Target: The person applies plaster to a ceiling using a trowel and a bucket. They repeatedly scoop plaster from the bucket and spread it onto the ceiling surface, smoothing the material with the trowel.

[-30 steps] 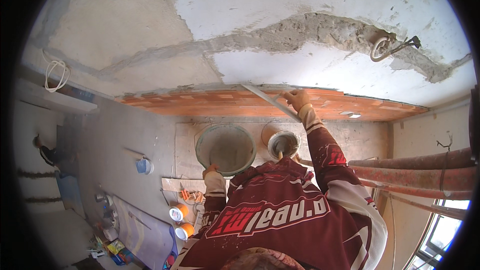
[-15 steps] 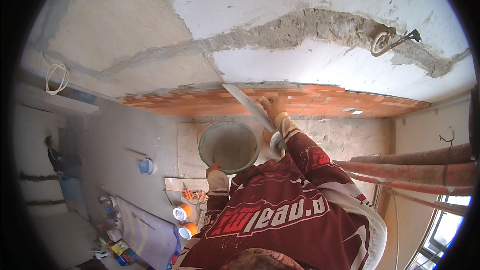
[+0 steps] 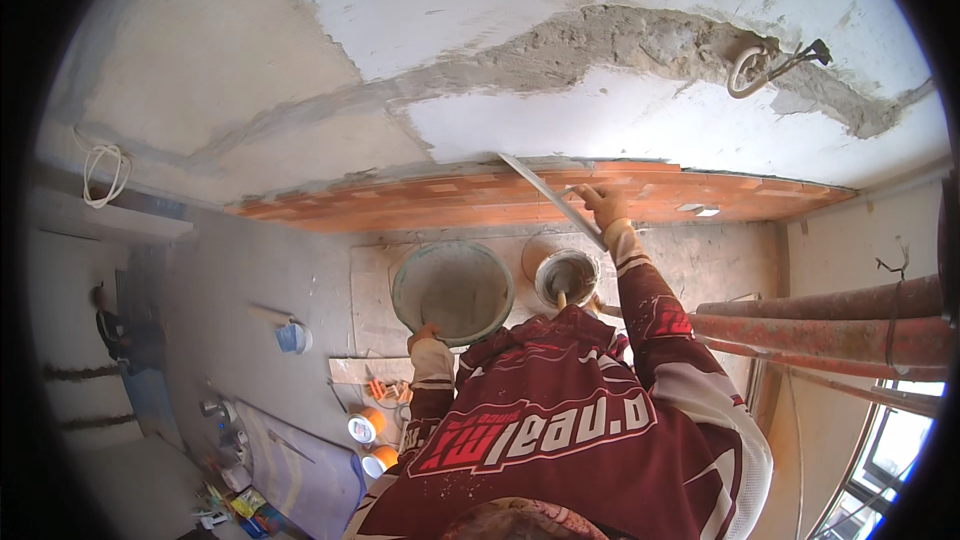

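Note:
My right hand (image 3: 606,208) is closed on a long, flat plastering trowel (image 3: 545,190). Its blade slants up and left across the orange brick strip (image 3: 440,197), its far tip by the lower edge of the pale plastered wall (image 3: 540,115). Contact between blade and wall is hard to make out. With my left hand (image 3: 424,336) I grip the near rim of a wide green-grey tub (image 3: 398,290), which has grey material in it. A smaller round bucket (image 3: 540,285) with a stick-like handle in it stands right of the tub, below my right forearm.
A rough grey channel (image 3: 620,45) crosses the wall to a coiled cable (image 3: 745,72). Reddish pipes (image 3: 820,330) run along the right. On the floor at left lie a blue container (image 3: 292,337), orange-and-white buckets (image 3: 366,426) and a mat (image 3: 300,460). A person (image 3: 112,330) is far left.
My right hand has moved right along the wall with the trowel, uncovering more of the small bucket. My left hand stays on the tub rim. The person far left has shifted slightly.

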A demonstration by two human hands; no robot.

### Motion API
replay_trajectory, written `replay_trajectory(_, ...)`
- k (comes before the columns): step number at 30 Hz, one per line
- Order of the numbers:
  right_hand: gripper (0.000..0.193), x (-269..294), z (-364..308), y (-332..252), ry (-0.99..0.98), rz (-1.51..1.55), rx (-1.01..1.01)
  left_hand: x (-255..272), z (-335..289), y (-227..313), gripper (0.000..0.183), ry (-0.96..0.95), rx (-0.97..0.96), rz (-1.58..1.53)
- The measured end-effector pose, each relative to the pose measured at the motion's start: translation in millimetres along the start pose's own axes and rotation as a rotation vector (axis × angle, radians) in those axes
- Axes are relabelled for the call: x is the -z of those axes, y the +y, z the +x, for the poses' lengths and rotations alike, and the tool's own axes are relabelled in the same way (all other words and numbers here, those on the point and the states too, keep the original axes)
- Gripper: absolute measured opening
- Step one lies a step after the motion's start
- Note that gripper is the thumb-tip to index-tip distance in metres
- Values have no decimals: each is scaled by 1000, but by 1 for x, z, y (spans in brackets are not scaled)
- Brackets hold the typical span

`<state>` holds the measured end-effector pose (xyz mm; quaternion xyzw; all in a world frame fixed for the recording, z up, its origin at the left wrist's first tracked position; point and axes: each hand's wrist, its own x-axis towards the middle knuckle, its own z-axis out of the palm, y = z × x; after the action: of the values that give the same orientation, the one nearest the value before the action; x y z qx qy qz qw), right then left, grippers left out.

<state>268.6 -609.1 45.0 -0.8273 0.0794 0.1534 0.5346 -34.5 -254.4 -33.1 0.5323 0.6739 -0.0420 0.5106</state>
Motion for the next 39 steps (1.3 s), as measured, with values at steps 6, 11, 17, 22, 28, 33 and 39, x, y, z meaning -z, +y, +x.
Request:
replay_trajectory(6,42,48,7,26,137,9,80,0,-5,16,26,-1,28,180)
replay_trajectory(11,47,81,-14,31,173,-1,50,-3,-22,23,26,-14,17,158)
replay_trajectory(17,45,71,-18,44,236,-22,47,-8,-2,17,27,-16,3,183)
replay_trajectory(22,45,93,-23,46,314,-29,95,-12,18,17,27,-14,16,200)
replay_trajectory(28,40,116,-42,36,327,-119,70,-17,16,26,31,-11,-86,233)
replay_trajectory(33,34,65,-72,-6,-37,-394,667,-35,-36,44,38,93,-312,34)
replay_trajectory(39,40,-18,-83,-41,-381,-485,203,-41,-78,74,30,-33,-606,-60)
